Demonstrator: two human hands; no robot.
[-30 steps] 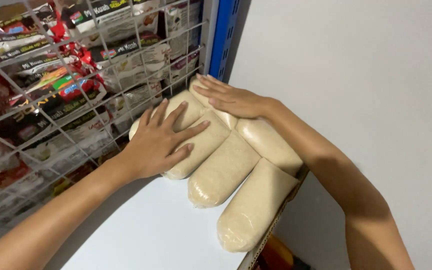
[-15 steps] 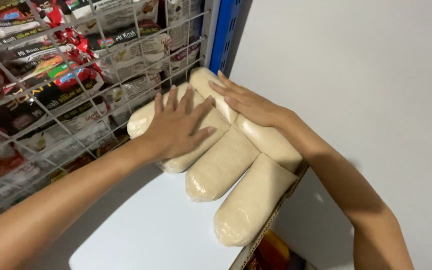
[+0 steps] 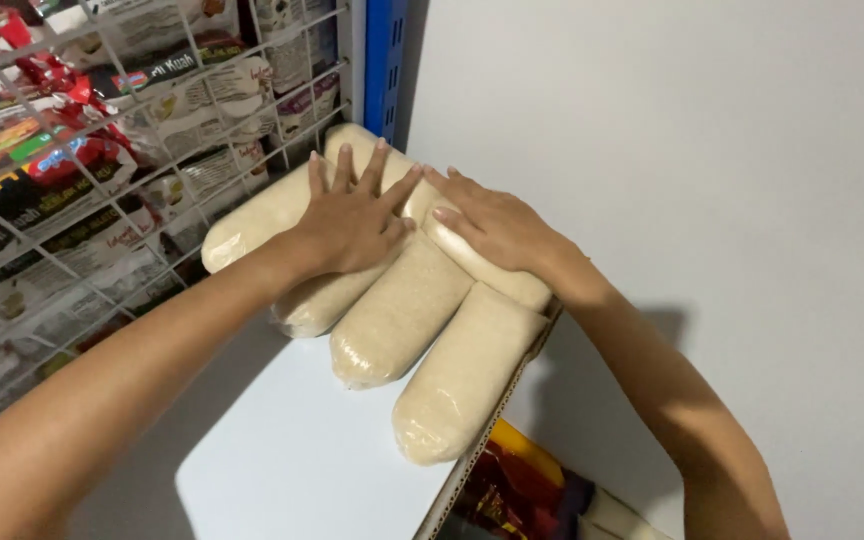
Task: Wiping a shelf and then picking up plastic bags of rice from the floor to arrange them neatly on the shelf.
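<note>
Left hand: your left hand (image 3: pixel 352 220) lies flat, palm down, on the sacks near the back of the shelf; the fingers (image 3: pixel 344 170) are spread and straight, so it presses and does not grip.

Right hand: your right hand (image 3: pixel 497 228) lies flat too, just beside the left one, with the fingers stretched toward the left hand. It holds nothing, it only pushes down on the upper sack.

Sacks: the clear plastic sacks of beige grain (image 3: pixel 402 310) lie side by side on the white shelf board (image 3: pixel 282 460), their far ends near the blue upright post (image 3: pixel 382 60). At least one more sack lies on top of them, under your hands.

Front sack: the sack nearest the edge (image 3: pixel 462 380) rests right along the rim of the board, and its end seems to reach the rim.

Neighbours: a wire grid (image 3: pixel 102 200) with snack packets behind it stands to the left; a plain wall is to the right; dark packets (image 3: pixel 512 490) show on the level below.

Risk: if you press sideways toward the wall, I think the front sack can roll off the rim, because nothing blocks it there.

Second risk: the top sack sits on rounded sacks, so uneven pressure may let it slide forward.
</note>
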